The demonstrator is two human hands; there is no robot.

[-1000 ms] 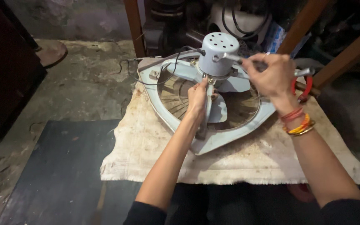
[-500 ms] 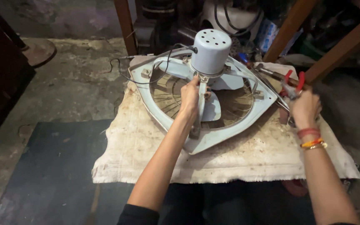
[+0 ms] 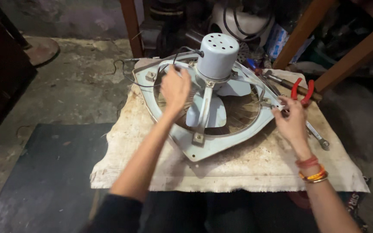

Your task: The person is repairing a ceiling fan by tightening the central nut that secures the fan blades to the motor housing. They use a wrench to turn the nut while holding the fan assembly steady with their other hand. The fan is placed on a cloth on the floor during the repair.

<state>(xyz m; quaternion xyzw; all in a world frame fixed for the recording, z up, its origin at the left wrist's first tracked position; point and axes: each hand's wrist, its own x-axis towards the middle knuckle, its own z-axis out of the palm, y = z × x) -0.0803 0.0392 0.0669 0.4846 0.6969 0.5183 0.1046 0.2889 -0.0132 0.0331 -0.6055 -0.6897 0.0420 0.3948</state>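
Observation:
A pale blue-grey exhaust fan (image 3: 208,146) lies flat on a stained cloth (image 3: 255,168), its cylindrical motor housing (image 3: 217,55) pointing up. My left hand (image 3: 175,88) hovers over the fan's upper-left side beside the motor. Its back faces me and the fingers curl down near a black wire (image 3: 126,75); what they touch is hidden. My right hand (image 3: 291,118) is at the frame's right rim, fingers pinched on the rim's edge. Red-handled pliers (image 3: 302,89) lie just beyond that hand.
A metal wrench (image 3: 318,137) lies on the cloth right of my right hand. Wooden legs (image 3: 131,26) and slanted beams (image 3: 346,56) stand behind the fan amid clutter. A dark mat (image 3: 48,181) covers the floor at left, beside rough concrete (image 3: 74,90).
My left hand let go of the fan's front strut and moved up and left toward the wire. My right hand came down from the motor to the right rim.

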